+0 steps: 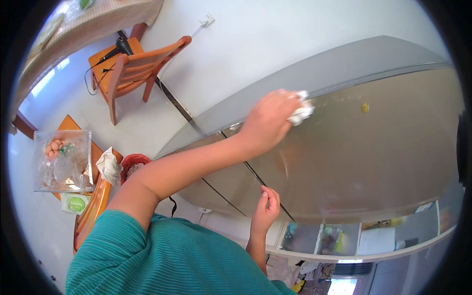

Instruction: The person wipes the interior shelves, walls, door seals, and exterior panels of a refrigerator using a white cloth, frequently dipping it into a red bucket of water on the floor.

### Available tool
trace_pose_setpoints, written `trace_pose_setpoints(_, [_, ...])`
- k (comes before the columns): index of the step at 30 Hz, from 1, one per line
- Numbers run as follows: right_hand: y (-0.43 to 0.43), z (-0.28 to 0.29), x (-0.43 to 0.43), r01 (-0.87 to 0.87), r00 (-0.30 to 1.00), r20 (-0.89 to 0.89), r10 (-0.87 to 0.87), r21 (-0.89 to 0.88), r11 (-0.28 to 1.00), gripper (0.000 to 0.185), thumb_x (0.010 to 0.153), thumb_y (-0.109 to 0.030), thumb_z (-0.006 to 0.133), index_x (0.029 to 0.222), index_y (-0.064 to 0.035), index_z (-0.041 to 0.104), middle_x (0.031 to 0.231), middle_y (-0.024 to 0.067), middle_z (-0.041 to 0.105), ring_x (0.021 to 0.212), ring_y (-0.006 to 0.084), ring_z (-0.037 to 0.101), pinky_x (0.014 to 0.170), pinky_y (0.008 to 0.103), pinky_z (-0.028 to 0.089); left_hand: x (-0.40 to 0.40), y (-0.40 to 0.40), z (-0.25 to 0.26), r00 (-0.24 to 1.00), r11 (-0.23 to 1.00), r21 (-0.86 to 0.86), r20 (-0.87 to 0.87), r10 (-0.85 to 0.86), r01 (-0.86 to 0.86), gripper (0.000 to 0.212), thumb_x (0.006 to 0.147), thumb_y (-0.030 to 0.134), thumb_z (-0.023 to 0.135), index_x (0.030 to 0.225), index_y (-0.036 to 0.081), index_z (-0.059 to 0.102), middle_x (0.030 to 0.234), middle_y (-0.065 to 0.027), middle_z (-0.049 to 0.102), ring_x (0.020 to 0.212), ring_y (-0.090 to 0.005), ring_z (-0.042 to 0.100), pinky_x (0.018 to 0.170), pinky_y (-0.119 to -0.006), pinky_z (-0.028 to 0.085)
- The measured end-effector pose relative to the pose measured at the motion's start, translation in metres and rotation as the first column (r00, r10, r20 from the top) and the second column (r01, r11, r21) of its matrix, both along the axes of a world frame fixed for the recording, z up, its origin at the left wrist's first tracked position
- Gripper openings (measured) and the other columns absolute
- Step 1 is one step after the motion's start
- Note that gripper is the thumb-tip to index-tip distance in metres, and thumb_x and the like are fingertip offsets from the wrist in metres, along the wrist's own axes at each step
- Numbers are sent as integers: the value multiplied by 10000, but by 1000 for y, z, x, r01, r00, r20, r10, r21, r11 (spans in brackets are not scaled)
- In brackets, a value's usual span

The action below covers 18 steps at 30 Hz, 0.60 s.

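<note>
A crumpled white cloth [302, 108] is in my left hand [267, 123], pressed on the glossy brownish-grey door of a refrigerator [350, 155] near its grey side edge. Pale streaks mark the door just below and beside this hand. My right hand [267, 206] is lower down, close to a dark seam between door panels, with its fingers loosely curled and nothing visible in them. A small yellow sticker [365, 107] is on the door, to the right of the cloth.
At left, a wooden chair [99, 191] is beside a clear plastic bin [90, 158] with eggs and bags, a draped white cloth [109, 166], a red bucket [134, 160] and a wipes pack [75, 203]. Another chair [147, 62] carries a black hair dryer [123, 46]. Shelves [324, 256] hold items lower right.
</note>
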State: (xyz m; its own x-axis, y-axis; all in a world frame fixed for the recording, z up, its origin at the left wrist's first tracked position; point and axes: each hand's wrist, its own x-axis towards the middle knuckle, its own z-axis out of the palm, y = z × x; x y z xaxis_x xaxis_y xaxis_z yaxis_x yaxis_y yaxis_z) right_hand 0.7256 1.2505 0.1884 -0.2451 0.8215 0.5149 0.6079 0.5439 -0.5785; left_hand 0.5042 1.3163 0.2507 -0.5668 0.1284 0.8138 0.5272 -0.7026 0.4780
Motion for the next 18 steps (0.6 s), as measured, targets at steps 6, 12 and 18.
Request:
trace_pose_setpoints(6, [-9, 16, -8, 31, 996, 84, -32, 14, 999, 145, 905, -28, 529, 950, 28, 655, 963, 94, 624, 897, 163, 593, 824, 279, 470, 0, 4, 10, 995, 998, -8, 78, -68, 68, 353, 709, -70, 598, 1046, 34, 579, 1057, -137, 622, 953, -336, 574, 841, -419, 450])
trace_pose_setpoints(12, [-5, 10, -21, -11, 996, 93, 13, -22, 1000, 154, 880, -15, 546, 971, 7, 669, 959, 117, 634, 896, 206, 598, 817, 292, 459, -7, 5, 4, 993, 992, 34, 19, -120, 119, 305, 716, -33, 641, 1011, 39, 610, 1040, -98, 626, 911, -305, 583, 797, -404, 451])
trace_pose_setpoints(18, [-2, 16, -43, -62, 992, 109, 59, 24, 998, 153, 884, -19, 548, 973, -2, 672, 964, 116, 632, 893, 206, 599, 818, 290, 462, -17, 9, 66, 997, 995, 96, 56, -43, 37, 277, 733, 30, 669, 991, 66, 574, 939, -75, 569, 883, -285, 537, 791, -397, 408])
